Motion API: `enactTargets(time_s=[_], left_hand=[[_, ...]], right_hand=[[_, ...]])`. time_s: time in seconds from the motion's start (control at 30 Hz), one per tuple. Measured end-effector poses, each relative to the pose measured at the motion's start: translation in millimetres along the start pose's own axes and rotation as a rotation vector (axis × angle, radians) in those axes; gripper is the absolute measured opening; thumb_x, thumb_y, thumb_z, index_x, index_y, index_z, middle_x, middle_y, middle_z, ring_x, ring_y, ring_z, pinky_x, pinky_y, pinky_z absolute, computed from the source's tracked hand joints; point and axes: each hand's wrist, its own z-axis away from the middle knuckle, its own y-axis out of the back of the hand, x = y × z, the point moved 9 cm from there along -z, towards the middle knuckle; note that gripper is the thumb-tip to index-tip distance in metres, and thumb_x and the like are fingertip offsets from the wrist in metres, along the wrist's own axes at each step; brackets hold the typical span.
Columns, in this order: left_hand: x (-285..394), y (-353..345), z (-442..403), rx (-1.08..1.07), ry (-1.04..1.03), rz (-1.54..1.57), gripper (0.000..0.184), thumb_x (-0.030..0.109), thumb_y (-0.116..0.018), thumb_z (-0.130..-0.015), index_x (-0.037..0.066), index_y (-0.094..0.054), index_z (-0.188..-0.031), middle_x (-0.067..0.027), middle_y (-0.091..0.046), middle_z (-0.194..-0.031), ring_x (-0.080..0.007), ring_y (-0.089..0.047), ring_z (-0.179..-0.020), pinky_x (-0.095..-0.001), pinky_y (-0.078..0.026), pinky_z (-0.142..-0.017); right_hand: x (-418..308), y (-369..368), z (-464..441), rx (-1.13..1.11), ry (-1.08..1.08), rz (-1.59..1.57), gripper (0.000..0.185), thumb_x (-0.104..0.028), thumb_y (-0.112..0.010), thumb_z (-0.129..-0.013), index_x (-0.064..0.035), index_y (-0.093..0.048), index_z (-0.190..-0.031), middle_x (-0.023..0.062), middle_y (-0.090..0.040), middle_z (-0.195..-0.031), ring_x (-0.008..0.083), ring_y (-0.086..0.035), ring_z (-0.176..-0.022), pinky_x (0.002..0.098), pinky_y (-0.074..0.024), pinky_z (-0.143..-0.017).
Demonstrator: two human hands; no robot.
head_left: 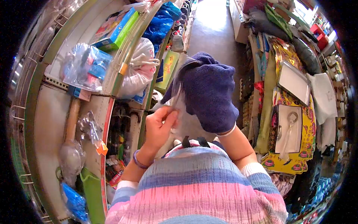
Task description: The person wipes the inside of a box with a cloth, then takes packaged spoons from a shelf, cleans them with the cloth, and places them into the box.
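Note:
My left hand (163,120) is closed in a pinch around the thin handle of a long utensil (178,95), which has a dark curved upper end. Clear plastic seems to hang around this utensil, whose exact kind I cannot make out. A thick navy cloth (210,91), like a towel, covers my right hand; only the wrist (226,133) shows below it, and the fingers are hidden. The cloth's upper part touches the curved end of the utensil.
Shelves on the left hold a plastic-wrapped blue packet (97,67), a white bag (140,69) and a green-blue box (117,31). To the right, a yellow patterned cloth (304,132) bears a shallow white tray (294,84) and a plastic-wrapped utensil (292,118). An aisle floor (212,22) runs ahead.

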Motion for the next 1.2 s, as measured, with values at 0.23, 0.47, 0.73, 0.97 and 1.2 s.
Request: enactTargets(time_s=[0.23, 0.47, 0.73, 0.97, 1.2], left_hand=[[24, -12, 5, -0.023, -0.193, -0.198, 0.012, 0.009, -0.059, -0.083, -0.003, -0.063, -0.081, -0.0035, -0.051, -0.056, -0.0069, -0.046, -0.049, -0.0236, -0.036, -0.046], [23, -5, 9, -0.008, -0.138, -0.139, 0.011, 0.008, -0.059, -0.083, -0.002, -0.063, -0.080, -0.0028, -0.051, -0.056, -0.0065, -0.046, -0.048, -0.0230, -0.034, -0.044], [24, 8, 15, 0.031, -0.127, -0.150, 0.012, 0.009, -0.059, -0.084, -0.002, -0.064, -0.079, -0.0004, -0.051, -0.056, -0.0051, -0.042, -0.049, -0.0214, -0.031, -0.045], [30, 7, 6, 0.111, -0.168, -0.042, 0.013, 0.009, -0.061, -0.084, -0.002, -0.065, -0.080, 0.0030, -0.048, -0.055, -0.0034, -0.042, -0.050, -0.0206, -0.032, -0.045], [25, -15, -2, 0.024, -0.208, -0.206, 0.012, 0.008, -0.062, -0.081, -0.004, -0.062, -0.077, -0.0041, -0.049, -0.053, -0.0066, -0.042, -0.048, -0.0246, -0.034, -0.045]], right_hand=[[4, -4, -9, -0.128, -0.105, 0.214, 0.005, -0.011, -0.058, -0.067, -0.0106, -0.059, -0.071, 0.0103, -0.054, -0.068, 0.0265, -0.057, -0.062, 0.0365, -0.0438, -0.054], [9, 17, 5, 0.043, -0.116, 0.064, 0.010, -0.014, -0.060, -0.065, -0.0111, -0.062, -0.074, 0.0109, -0.056, -0.073, 0.0279, -0.058, -0.067, 0.0376, -0.0447, -0.058], [18, 25, 1, -0.151, -0.174, 0.340, 0.027, -0.012, -0.065, -0.059, -0.0096, -0.057, -0.085, 0.0112, -0.054, -0.082, 0.0290, -0.051, -0.080, 0.0389, -0.0391, -0.073], [15, 8, 25, -0.171, -0.143, -0.027, 0.022, -0.013, -0.060, -0.066, -0.0089, -0.055, -0.088, 0.0138, -0.054, -0.083, 0.0343, -0.052, -0.081, 0.0436, -0.0407, -0.071], [15, -24, 32, -0.330, -0.207, -0.009, 0.024, -0.014, -0.058, -0.071, -0.0098, -0.055, -0.094, 0.0165, -0.056, -0.086, 0.0378, -0.053, -0.080, 0.0448, -0.0438, -0.068]])
